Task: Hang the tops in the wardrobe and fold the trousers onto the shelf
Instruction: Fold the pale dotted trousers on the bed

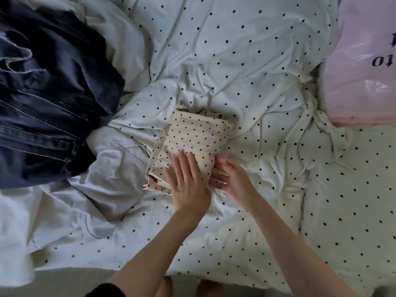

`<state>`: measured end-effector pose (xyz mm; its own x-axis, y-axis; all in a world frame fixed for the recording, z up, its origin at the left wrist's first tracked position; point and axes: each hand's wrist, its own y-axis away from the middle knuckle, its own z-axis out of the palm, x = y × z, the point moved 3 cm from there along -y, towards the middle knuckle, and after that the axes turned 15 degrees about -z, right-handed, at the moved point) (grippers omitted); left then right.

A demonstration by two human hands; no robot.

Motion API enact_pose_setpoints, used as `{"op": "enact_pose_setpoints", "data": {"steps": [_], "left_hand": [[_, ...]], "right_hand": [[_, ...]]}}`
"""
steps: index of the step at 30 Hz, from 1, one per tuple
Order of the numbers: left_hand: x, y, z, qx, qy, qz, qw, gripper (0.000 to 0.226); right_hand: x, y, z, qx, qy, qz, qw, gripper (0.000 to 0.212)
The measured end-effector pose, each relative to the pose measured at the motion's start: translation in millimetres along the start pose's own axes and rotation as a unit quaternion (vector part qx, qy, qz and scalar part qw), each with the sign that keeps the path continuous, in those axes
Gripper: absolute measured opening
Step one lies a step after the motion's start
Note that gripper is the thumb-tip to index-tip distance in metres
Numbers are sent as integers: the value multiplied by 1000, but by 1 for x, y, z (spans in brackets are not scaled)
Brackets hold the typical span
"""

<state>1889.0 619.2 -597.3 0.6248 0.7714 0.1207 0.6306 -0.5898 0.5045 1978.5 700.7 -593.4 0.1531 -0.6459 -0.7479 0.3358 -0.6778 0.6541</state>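
Pressing flat-fingered, the left hand (188, 185) is holding down the folded cream polka-dotted trousers (188, 146) on the dotted white duvet (257, 61) while the loosely spread right hand (230, 176) is squaring their edge, ideally smoothing creases before lifting.

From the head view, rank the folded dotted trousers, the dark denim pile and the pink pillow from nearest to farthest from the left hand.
1. Folded dotted trousers: directly under the left hand, which rests flat on them.
2. Dark denim pile: off to the left, at the far side of the bed.
3. Pink pillow: far right corner, clearly the farthest.
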Motion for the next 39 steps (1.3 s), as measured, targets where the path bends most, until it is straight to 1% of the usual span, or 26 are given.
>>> {"op": "enact_pose_setpoints", "data": {"steps": [1,2,3,4,5,6,8,10,11,13,15,16,17,18,20,22,24,27,28,30,32,33,35,37,38,39], "left_hand": [[7,-1,1,11,21,-13,1000,96],[10,-4,1,15,35,-23,999,94],[10,-9,1,18,42,-27,999,94],[6,-14,2,25,47,-31,998,93],[3,-14,6,35,49,-38,997,92],[1,-14,7,44,46,-29,998,90],[5,-2,17,54,70,-39,995,89],[16,4,31,37,103,-87,990,97],[19,1,38,26,112,-117,986,102],[19,-11,49,27,109,-161,981,111],[15,-25,47,37,69,-156,985,110],[11,-31,49,49,61,-159,984,104],[6,-35,47,61,59,-155,984,95],[0,-38,43,74,62,-148,984,88],[-9,-40,36,101,60,-132,984,82],[-8,-36,32,124,47,-116,984,78],[-1,-29,36,114,45,-142,982,83],[10,-25,47,61,53,-199,977,101],[9,-27,46,57,48,-201,977,99],[2,-34,41,69,45,-195,977,89],[-8,-37,29,86,50,-175,979,80],[-12,-36,24,95,52,-160,981,76],[-17,-25,16,126,56,-117,984,65],[-22,-10,13,161,82,-84,980,55],[-24,-4,13,159,90,-77,980,53],[-25,1,12,155,90,-70,981,54]], "right_hand": [[-4,-1,-4,-17,47,-16,999,29],[-7,-3,-7,-32,132,-66,989,30],[-12,-5,-10,-41,250,-145,957,31],[-16,-7,-11,-54,376,-235,895,34],[-19,-10,-12,-73,497,-320,803,41],[-21,-13,-11,-90,575,-381,718,52],[-21,-22,-10,-162,679,-440,564,70],[-21,-40,-13,-218,746,-452,437,75],[-20,-51,-13,-240,768,-454,382,74],[-16,-72,-8,-282,789,-458,296,71],[-21,-88,4,-305,802,-458,230,72],[-21,-99,13,-331,802,-454,201,76],[-23,-107,19,-358,798,-445,191,80],[-25,-116,25,-391,787,-434,198,84],[-32,-130,36,-453,764,-392,241,88],[-36,-135,44,-480,746,-370,278,91],[-34,-129,49,-472,739,-386,286,84],[-26,-113,41,-441,732,-431,288,72],[-25,-109,38,-439,725,-438,300,69],[-28,-102,33,-429,707,-442,347,58],[-34,-96,34,-406,677,-463,403,41],[-36,-92,34,-396,673,-465,417,35],[-34,-79,29,-387,690,-442,422,32],[-26,-61,17,-374,688,-455,424,35],[-22,-54,9,-365,682,-471,425,41],[-18,-48,2,-357,680,-488,414,51]]}}
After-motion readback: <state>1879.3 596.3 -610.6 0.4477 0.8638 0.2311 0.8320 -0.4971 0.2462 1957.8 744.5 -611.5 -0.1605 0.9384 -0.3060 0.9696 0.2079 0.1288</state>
